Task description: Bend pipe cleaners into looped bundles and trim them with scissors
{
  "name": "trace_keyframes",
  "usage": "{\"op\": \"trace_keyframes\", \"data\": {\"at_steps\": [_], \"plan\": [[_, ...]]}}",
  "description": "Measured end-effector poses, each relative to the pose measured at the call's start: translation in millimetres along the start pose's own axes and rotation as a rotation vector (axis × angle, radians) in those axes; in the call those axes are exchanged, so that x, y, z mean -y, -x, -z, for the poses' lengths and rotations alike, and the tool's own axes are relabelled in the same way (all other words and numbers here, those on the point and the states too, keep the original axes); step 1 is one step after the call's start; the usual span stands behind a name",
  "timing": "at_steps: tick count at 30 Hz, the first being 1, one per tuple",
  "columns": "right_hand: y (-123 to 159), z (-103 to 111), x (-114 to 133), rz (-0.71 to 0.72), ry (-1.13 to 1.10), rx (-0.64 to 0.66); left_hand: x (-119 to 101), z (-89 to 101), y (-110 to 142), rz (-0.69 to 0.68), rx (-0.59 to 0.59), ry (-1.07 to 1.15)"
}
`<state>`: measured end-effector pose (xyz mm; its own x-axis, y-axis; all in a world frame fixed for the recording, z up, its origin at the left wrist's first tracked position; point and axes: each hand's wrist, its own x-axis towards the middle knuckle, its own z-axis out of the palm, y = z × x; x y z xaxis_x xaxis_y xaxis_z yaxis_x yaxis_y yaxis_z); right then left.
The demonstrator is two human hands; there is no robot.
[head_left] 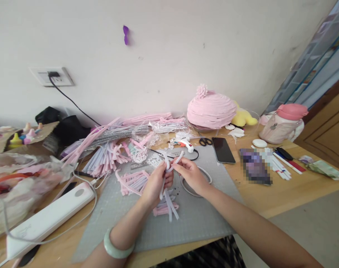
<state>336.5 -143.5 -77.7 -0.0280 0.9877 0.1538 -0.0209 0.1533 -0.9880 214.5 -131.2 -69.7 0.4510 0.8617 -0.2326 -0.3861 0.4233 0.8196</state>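
Observation:
My left hand (157,182), with a pale green bangle on its wrist, is closed round several pale lavender pipe cleaners (169,206). Their lower ends hang beneath the fist; the upper parts cross above it. Thumb and fingers of my right hand (190,175) pinch a pale strand of the same bunch, which slants up to the right. Just left of my hands lie short pink and lavender pipe cleaner pieces (132,182). More folded pink and grey pieces (165,211) rest below them on the grey cutting mat (203,223). Behind my right hand is a white ring (210,178).
Behind my hands are a glue gun (187,144), black scissors (205,142), a phone (223,150) and a round pink fuzzy piece (211,109). A long white power strip (50,217) with cables lies left. Pens (279,165) and a pink-lidded jug (281,124) stand right.

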Motion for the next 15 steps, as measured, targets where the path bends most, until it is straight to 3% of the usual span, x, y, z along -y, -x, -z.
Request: {"op": "trace_keyframes", "data": {"at_steps": [6, 15], "plan": [[-2, 0, 0, -0.141, -0.164, -0.024, 1, 1.7, 3, 0.005, 0.067, -0.023], [-5, 11, -3, -0.26, -0.255, 0.107, -2, 3.4, 6, 0.15, 0.274, -0.089]]}}
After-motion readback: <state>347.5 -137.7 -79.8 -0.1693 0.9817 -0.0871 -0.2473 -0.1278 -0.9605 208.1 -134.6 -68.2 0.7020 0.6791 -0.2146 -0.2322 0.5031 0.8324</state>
